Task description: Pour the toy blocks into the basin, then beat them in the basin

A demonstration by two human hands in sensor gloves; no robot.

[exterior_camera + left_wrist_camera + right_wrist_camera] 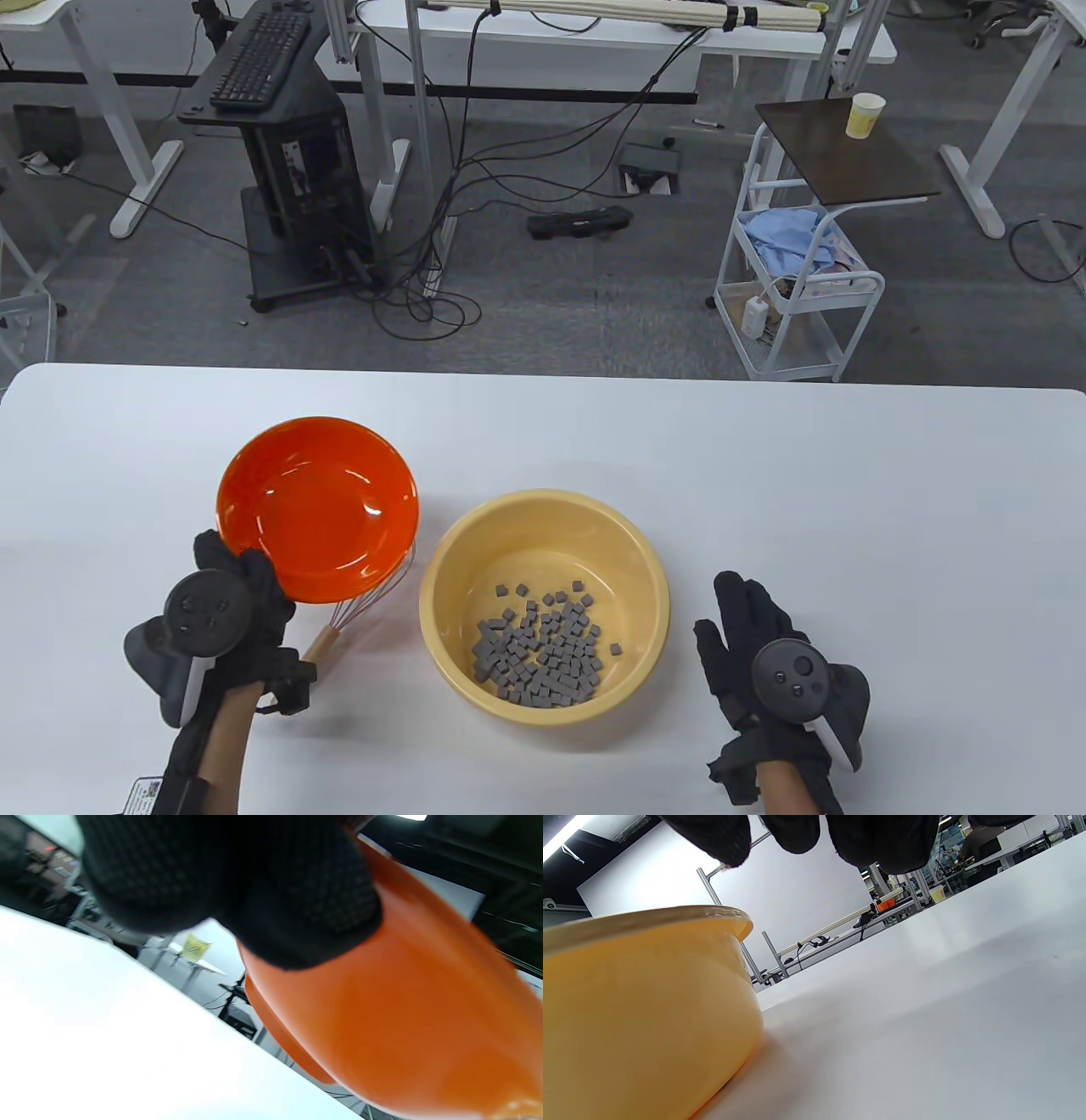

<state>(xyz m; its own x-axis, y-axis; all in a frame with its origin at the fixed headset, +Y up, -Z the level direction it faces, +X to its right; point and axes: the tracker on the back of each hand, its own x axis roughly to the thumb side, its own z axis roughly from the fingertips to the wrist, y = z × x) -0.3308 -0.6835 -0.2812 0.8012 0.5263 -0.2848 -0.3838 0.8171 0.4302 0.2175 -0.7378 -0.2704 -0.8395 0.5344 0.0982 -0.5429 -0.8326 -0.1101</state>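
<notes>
A yellow basin [441,586] stands mid-table with several small grey toy blocks [543,649] heaped in its bottom. My left hand [242,577] grips the near rim of an empty orange bowl [318,505], held tilted above the table left of the basin. In the left wrist view the orange bowl [403,1018] fills the right side under my gloved fingers [237,887]. A whisk [356,607] with a wooden handle lies under the bowl's edge. My right hand [742,624] rests open on the table right of the basin, whose wall [640,1014] looms at the left of the right wrist view.
The white table [764,475] stretches wide behind and to the right of the basin. Beyond its far edge are a trolley [797,289], cables and desks on the floor.
</notes>
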